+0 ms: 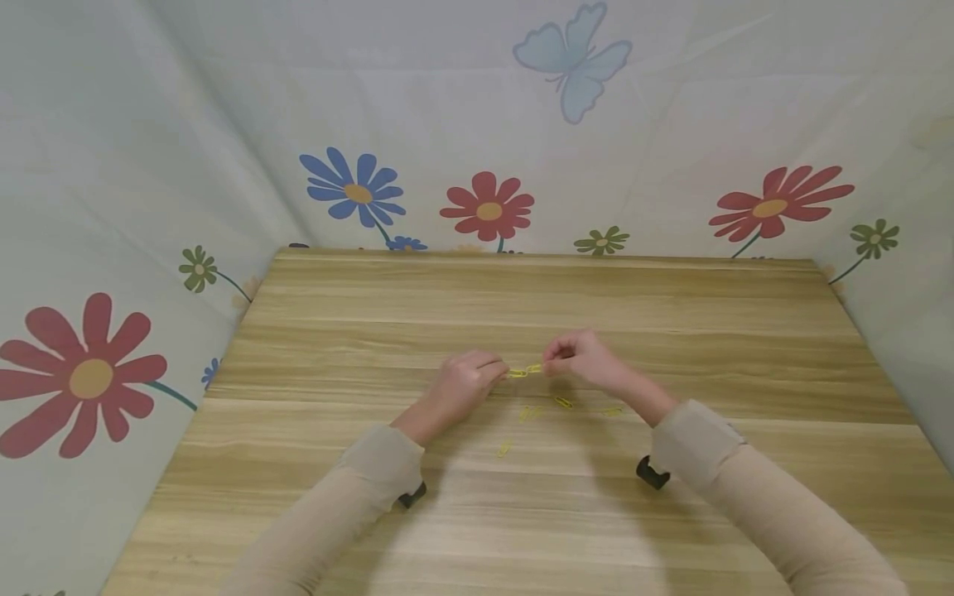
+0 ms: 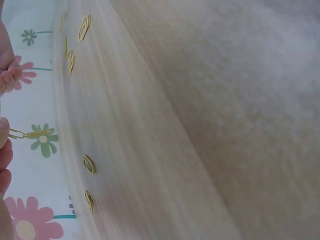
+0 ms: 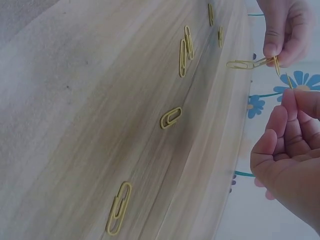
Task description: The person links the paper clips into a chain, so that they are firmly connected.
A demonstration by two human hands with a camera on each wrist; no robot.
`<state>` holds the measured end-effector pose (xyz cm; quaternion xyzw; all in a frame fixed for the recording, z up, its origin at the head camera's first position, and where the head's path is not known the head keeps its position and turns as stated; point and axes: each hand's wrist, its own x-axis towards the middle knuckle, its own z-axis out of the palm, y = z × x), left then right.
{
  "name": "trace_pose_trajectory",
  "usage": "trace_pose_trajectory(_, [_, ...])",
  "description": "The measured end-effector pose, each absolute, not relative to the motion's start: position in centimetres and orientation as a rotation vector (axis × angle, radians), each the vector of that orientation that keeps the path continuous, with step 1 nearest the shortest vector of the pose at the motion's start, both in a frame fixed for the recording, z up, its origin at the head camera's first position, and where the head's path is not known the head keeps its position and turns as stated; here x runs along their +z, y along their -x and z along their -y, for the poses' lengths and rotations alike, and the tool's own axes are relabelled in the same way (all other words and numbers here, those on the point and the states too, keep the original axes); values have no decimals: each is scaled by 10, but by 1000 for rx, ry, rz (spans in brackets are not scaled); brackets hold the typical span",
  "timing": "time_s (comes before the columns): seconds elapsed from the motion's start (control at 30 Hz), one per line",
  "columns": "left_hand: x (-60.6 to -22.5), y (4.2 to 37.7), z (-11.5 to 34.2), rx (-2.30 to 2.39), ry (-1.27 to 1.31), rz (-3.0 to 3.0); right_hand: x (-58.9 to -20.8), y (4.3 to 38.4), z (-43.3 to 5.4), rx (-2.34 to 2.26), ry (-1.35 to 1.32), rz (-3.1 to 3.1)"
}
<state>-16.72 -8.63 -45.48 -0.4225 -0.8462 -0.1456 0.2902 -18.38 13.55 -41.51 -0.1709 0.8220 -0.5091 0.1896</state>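
Over the middle of the table, my left hand (image 1: 465, 382) pinches a short chain of linked yellow paper clips (image 3: 241, 64). The chain dangles from the thumb and fingertips in the right wrist view. Close by on the right, my right hand (image 1: 585, 360) holds a single yellow paper clip (image 3: 289, 81) between thumb and forefinger. Its end points toward the clip at the left fingertips. In the left wrist view, part of the left hand (image 2: 4, 160) shows at the edge with linked clips (image 2: 32, 134) sticking out.
Several loose yellow paper clips lie on the wooden table (image 1: 335, 314), among them one clip (image 1: 564, 402) below the hands and another clip (image 3: 119, 207) nearer the right wrist. A white cloth (image 1: 417, 99) printed with flowers hangs behind the table's far edge and along its sides.
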Motion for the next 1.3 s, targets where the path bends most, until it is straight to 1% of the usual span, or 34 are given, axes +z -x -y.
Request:
trace_pose_trajectory(0.3, [-454,168,86,-380,1118,2262,-417,179,-126,-1425,507,-2305])
trace_pose_trajectory(0.6, [-455,169,86,-373,1105,2280,-420,176,-119,-1418,606,-2363])
trace_pose_trajectory(0.83, [-456,170,86,-367,1090,2288,-394,162,-110,-1381,623,-2415])
trace_pose_trajectory(1.07, [-455,169,86,-357,1085,2295,-422,173,-110,-1356,670,-2472])
trace_pose_trajectory(1.3, [-454,169,86,-360,1091,2304,-427,173,-109,-1300,700,-2552])
